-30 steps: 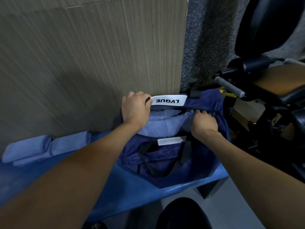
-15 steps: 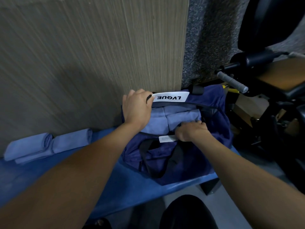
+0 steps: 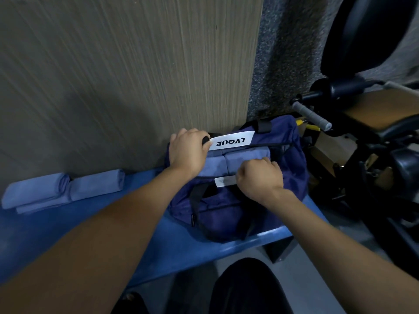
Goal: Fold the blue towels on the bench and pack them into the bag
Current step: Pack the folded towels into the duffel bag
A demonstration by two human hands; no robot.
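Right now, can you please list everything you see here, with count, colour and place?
bag: one, dark blue, on the bench by the wall, mouth open
label: one, white with black letters LVQUE, on the bag's far edge
towels in bag: two visible, light blue, folded, side by side in the bag's mouth
towels on bench: at least two, light blue, folded, left of the bag against the wall
bench: one, blue, along the wall
wall panel: one, beige, behind the bench
gym machine: one, black, right of the bench
left hand: grips the bag's far edge
right hand: curled at the bag's near edge
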